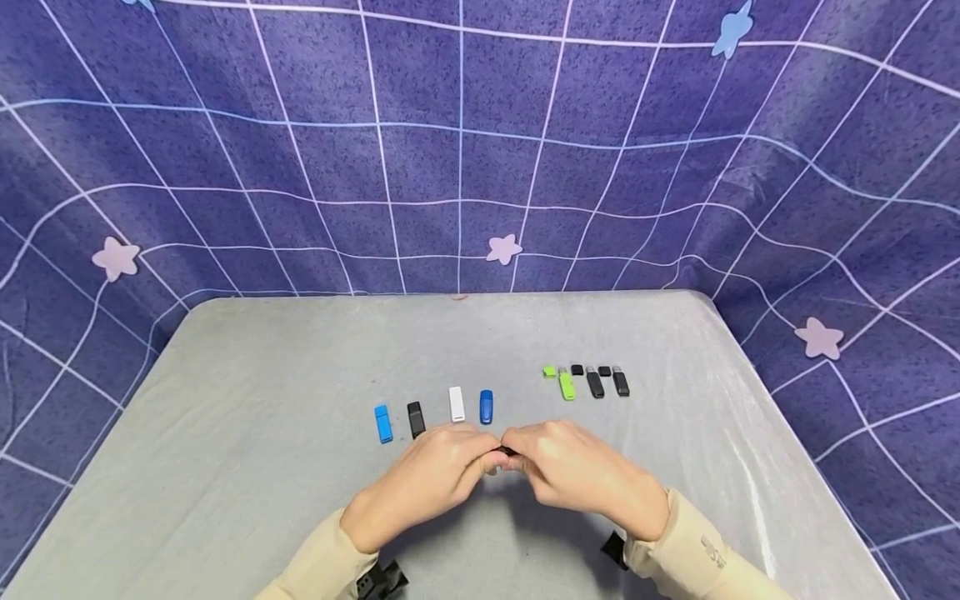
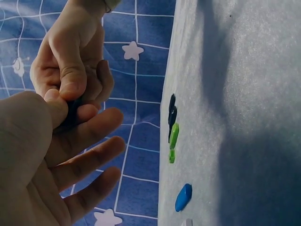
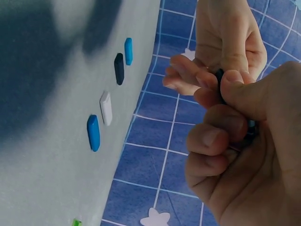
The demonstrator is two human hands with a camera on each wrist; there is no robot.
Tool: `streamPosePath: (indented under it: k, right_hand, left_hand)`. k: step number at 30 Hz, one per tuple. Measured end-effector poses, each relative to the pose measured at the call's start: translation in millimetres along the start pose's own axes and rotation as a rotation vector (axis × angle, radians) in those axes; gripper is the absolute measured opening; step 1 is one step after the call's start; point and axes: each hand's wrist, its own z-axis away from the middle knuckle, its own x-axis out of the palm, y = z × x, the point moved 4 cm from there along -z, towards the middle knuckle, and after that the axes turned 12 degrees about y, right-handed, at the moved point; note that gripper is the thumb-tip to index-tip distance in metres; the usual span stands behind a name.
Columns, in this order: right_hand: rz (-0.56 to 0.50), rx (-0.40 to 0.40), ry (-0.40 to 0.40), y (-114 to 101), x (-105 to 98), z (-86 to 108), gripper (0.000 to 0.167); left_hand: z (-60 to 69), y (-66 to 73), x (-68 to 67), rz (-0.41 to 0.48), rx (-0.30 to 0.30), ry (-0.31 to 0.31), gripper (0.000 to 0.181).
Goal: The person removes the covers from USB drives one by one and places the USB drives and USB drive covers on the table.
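Over the near middle of the table, my left hand (image 1: 435,467) and right hand (image 1: 581,467) meet, both pinching a small black USB stick (image 1: 508,451). Fingers hide most of it. In the left wrist view, the left hand's thumb and index finger grip the stick (image 2: 71,115) while its other fingers spread loosely. A dark, partly shiny piece (image 3: 251,129) shows inside the right hand's curled fingers; I cannot tell whether it is the same stick. Just beyond the hands lie a light-blue stick (image 1: 383,423), a black stick (image 1: 416,419), a white stick (image 1: 457,404) and a dark-blue stick (image 1: 487,407).
Farther right lie a green USB stick (image 1: 566,384) with bare plug, its green cap (image 1: 549,372), and two black sticks, one (image 1: 595,382) left of the other (image 1: 621,382), with black caps beside them. The grey-covered table (image 1: 262,358) ends at a purple curtain (image 1: 420,167).
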Motion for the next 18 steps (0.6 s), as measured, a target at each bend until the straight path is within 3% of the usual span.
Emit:
streamPosePath:
  k: [8,18]
  right_hand:
    - [-0.053,-0.016,0.018,-1.9,-0.6,0.0,0.023]
    - [-0.080,-0.017,0.023,-4.0,-3.1,-1.0,0.029]
  left_hand:
    - [0.2,1.5,-2.9,0.024,-0.001,-0.008,0.023]
    - [1.3,1.1,-4.7,0.053,0.067,0.004,0.023]
